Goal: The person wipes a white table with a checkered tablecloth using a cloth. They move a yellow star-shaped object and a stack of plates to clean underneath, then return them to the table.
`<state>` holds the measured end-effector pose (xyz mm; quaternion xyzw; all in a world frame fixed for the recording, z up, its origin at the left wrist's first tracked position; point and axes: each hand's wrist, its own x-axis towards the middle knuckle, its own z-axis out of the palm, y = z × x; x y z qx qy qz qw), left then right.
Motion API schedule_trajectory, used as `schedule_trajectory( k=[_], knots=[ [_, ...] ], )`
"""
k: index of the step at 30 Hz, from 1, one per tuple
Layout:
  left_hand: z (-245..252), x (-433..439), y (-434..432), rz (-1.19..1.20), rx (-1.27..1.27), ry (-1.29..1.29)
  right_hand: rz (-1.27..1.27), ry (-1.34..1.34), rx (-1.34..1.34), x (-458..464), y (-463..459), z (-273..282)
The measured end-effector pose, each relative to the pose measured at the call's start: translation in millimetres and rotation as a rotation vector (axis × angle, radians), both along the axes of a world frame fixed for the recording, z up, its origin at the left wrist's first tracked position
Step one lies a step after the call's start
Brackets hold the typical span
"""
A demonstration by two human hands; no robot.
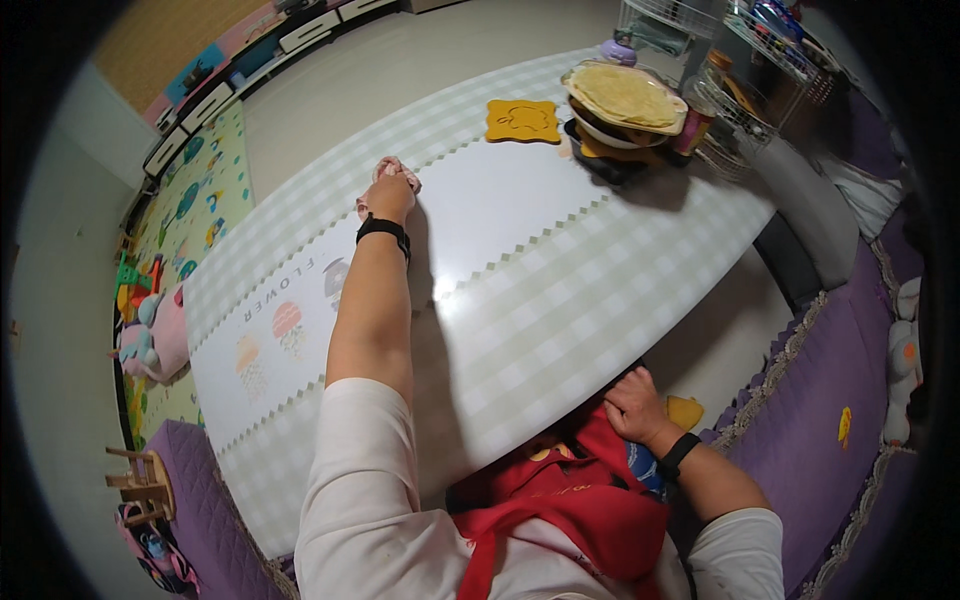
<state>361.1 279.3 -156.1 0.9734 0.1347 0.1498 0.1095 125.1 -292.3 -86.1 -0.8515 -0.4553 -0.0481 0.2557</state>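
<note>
My left hand (391, 196) reaches across the table and is closed on a crumpled pink cloth (388, 166), pressed to the checked tablecloth (525, 285) near its far edge. A black band circles that wrist. My right hand (635, 405) rests at the near table edge beside my red apron (555, 510); its fingers are curled and partly hidden, so what they touch is unclear. It also wears a black wristband. Ahead and to the right lies a yellow wavy-edged trivet (523, 121).
Stacked dishes topped by a plate of flatbreads (626, 96) stand at the table's far right, beside a wire rack (739, 105) and a jar. Purple-covered seats flank the table on the right and lower left. A wooden stool (150, 485) lies at the left.
</note>
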Motion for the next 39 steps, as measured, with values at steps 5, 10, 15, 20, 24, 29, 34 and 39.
schedule_trajectory(
  k=[5, 10, 15, 20, 24, 29, 34, 39],
  knots=[
    [57.2, 8.7, -60.2, -0.11, 0.092, 0.067, 0.004, 0.013, 0.033, 2.8, -2.8, -4.5],
    [88.6, 15.5, -110.6, -0.167, 0.142, 0.085, 0.019, 0.026, 0.041, 5.7, -5.8, -5.9],
    [98.3, 8.3, -152.2, -0.242, 0.195, 0.117, 0.029, 0.029, 0.056, 6.3, -6.7, -10.0],
    [97.6, -4.1, -204.8, -0.37, 0.212, 0.049, 0.038, 0.033, 0.075, 5.9, -6.9, -11.7],
    [97.4, -5.3, -253.5, -0.432, 0.213, 0.017, 0.037, 0.013, 0.097, 5.1, -6.4, -8.9],
    [86.0, -4.5, -322.8, -0.538, 0.207, -0.093, 0.044, 0.014, 0.1, 5.4, -7.7, -8.3],
    [69.2, -20.0, -409.9, -0.707, 0.228, -0.233, 0.049, -0.011, 0.095, 5.7, -10.2, -15.7],
    [74.4, -63.8, -457.1, -0.816, 0.17, -0.144, 0.026, -0.043, -0.067, 6.9, -16.1, -18.3]
  ],
)
